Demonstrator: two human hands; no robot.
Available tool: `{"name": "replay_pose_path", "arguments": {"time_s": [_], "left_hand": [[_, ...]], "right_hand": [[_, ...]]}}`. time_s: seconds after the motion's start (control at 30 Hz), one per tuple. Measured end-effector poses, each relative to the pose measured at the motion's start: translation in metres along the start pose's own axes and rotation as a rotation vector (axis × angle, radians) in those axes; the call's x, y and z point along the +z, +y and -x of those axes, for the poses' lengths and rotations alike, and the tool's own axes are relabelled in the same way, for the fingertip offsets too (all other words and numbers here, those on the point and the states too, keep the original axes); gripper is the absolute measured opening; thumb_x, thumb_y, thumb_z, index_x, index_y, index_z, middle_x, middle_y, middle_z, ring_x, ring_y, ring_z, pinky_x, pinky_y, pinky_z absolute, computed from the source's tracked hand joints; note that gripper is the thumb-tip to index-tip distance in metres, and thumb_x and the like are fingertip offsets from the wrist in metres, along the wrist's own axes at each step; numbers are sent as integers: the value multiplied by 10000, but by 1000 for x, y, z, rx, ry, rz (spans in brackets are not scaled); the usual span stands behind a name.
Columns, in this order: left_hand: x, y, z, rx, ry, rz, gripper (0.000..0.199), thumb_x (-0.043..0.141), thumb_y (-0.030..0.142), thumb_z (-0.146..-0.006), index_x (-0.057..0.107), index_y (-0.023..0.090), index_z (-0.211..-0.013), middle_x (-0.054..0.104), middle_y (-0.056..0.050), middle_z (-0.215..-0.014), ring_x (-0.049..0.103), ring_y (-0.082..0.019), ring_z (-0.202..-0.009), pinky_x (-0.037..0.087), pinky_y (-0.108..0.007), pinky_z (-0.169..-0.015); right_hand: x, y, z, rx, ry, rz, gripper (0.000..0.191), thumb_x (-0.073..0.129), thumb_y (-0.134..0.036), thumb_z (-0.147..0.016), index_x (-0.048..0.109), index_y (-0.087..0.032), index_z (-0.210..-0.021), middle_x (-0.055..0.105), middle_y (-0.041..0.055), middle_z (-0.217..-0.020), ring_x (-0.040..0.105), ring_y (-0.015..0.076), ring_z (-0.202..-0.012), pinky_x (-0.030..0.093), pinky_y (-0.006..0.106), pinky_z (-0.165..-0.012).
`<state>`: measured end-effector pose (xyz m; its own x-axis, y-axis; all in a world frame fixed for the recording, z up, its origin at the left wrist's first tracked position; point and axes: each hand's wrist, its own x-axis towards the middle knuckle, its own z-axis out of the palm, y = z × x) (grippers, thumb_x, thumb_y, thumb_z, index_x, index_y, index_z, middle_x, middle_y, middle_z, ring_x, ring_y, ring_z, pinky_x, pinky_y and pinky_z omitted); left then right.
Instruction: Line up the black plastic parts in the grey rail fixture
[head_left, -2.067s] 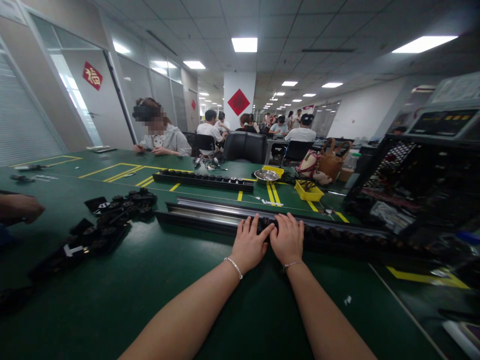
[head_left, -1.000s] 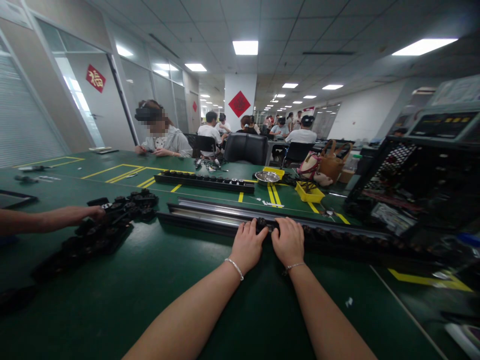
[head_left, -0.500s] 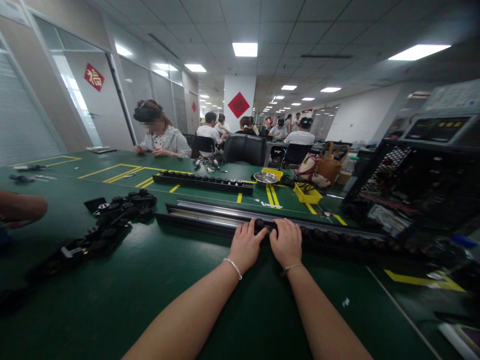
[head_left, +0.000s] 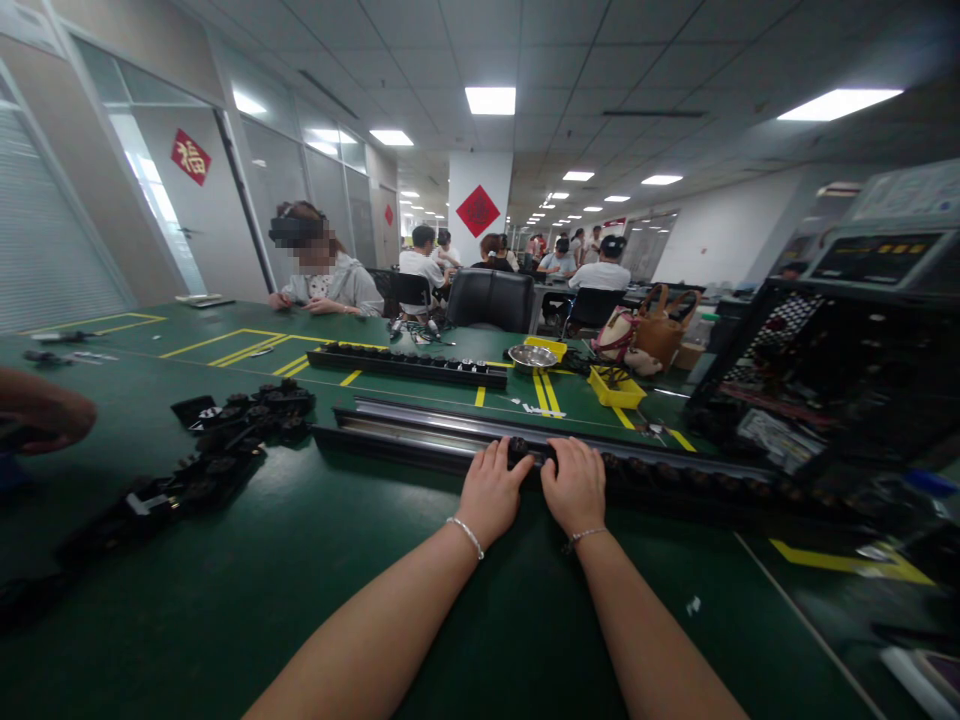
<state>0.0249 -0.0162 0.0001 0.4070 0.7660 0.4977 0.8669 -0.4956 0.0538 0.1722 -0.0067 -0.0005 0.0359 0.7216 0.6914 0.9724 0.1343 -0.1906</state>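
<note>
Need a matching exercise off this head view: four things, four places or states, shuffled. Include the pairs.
Things
1. Small round black part
2. Round shallow silver metal dish
3. Loose heap of black parts
4. Yellow open-topped plastic tray

Places or states
A. On the green tabletop, well left of both hands
B. Dark items inside
C. Between the bare left hand and the bare right hand
D. Partly in front of a second yellow tray in this view

Pairs: 1-C, 2-D, 3-A, 4-B
</note>
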Motion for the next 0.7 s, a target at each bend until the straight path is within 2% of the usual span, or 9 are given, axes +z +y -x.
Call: {"name": "replay_pose_path", "arguments": {"time_s": [0.7], "left_hand": [[-7,-14,5,-51,10,0,481,569,222,-765,502,279,-1238,419,-120,-1362,386,-290,-1241,310,-432,-1020]], "right_hand": [[-1,-1,0,7,-2,3,330,406,-224,-819,589,-165,-1087,618,95,-1141,473,226,-1150,242,422,-1047]]}}
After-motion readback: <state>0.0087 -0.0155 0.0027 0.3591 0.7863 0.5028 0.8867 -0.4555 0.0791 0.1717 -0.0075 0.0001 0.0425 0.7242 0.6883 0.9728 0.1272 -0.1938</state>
